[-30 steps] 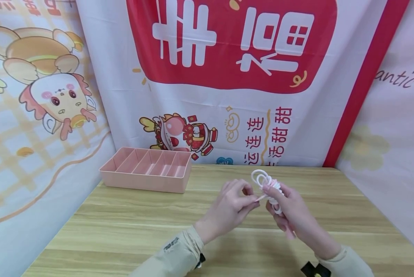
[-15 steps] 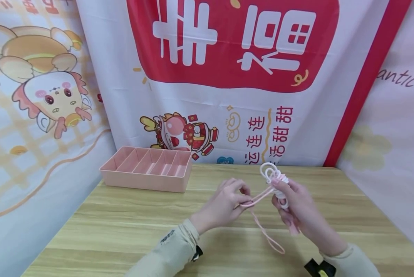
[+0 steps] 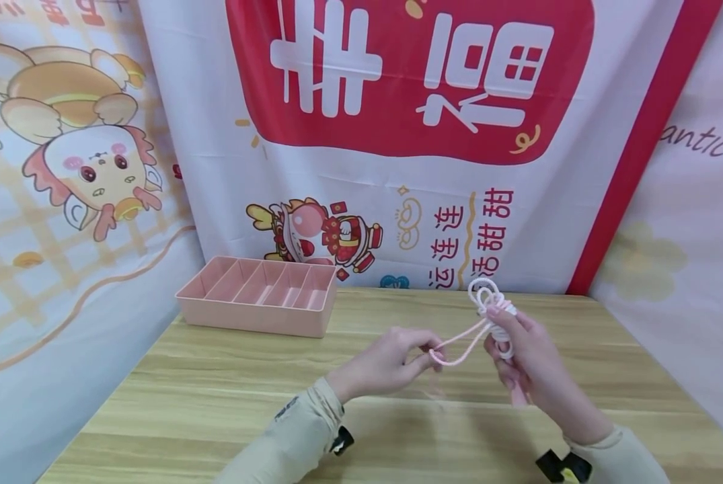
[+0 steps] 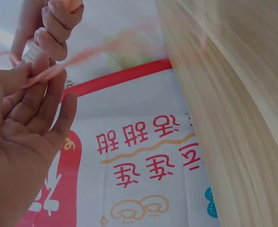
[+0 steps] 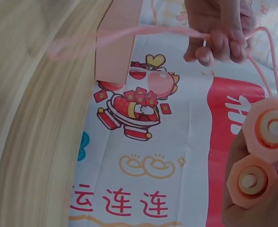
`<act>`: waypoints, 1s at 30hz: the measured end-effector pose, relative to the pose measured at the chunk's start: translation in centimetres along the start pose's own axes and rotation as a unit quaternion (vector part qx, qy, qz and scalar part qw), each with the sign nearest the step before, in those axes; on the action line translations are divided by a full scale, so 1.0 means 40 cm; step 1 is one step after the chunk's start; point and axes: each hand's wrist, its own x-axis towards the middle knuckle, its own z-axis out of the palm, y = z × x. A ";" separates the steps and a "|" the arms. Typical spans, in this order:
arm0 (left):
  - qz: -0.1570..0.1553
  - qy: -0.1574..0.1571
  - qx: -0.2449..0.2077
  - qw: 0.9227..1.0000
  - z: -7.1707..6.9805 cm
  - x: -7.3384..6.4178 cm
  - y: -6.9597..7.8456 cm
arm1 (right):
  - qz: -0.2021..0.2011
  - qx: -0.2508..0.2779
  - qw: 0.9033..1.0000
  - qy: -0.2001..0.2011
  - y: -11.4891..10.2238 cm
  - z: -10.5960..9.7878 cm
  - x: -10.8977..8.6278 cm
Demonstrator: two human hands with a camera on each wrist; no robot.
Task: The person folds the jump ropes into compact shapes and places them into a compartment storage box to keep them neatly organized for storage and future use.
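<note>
A coiled jump rope point(image 3: 499, 319), its white cord wound in a bundle with loops sticking up, is gripped by my right hand point(image 3: 537, 366). Two pink handles point(image 5: 271, 127) point their round ends toward the right wrist camera. My left hand point(image 3: 391, 359) pinches a pink stretch of cord point(image 3: 471, 346) between thumb and fingers, left of the bundle. From those fingertips that cord runs doubled to the bundle. In the left wrist view a blurred length of cord point(image 4: 96, 49) trails away from the pinch. Both hands are above the wooden table point(image 3: 216, 403).
At the back left of the table stands a pink box point(image 3: 252, 316) with several compartments. A printed cloth point(image 3: 409, 168) hangs behind the table's far edge, and more cloth hangs at both sides.
The right hand has moved right and slightly away with the bundle. Pink cord has been drawn out between the hands, and its hanging loop has swung up and blurred.
</note>
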 end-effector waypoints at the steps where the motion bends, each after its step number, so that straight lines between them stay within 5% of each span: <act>1: -0.002 -0.001 -0.011 1.000 -0.001 0.000 0.001 | -0.001 0.005 1.000 0.000 -0.002 -0.005 0.002; 10: -0.004 0.012 0.019 1.000 -0.003 -0.004 0.004 | -0.002 0.027 0.999 -0.024 -0.021 -0.031 0.008; 22: -0.130 0.020 0.104 0.986 -0.001 -0.010 0.007 | -0.038 -0.044 0.997 -0.051 -0.015 -0.006 -0.012; 30: -0.127 0.008 0.086 0.988 0.016 0.001 0.002 | -0.051 -0.063 0.994 -0.073 0.004 0.009 -0.019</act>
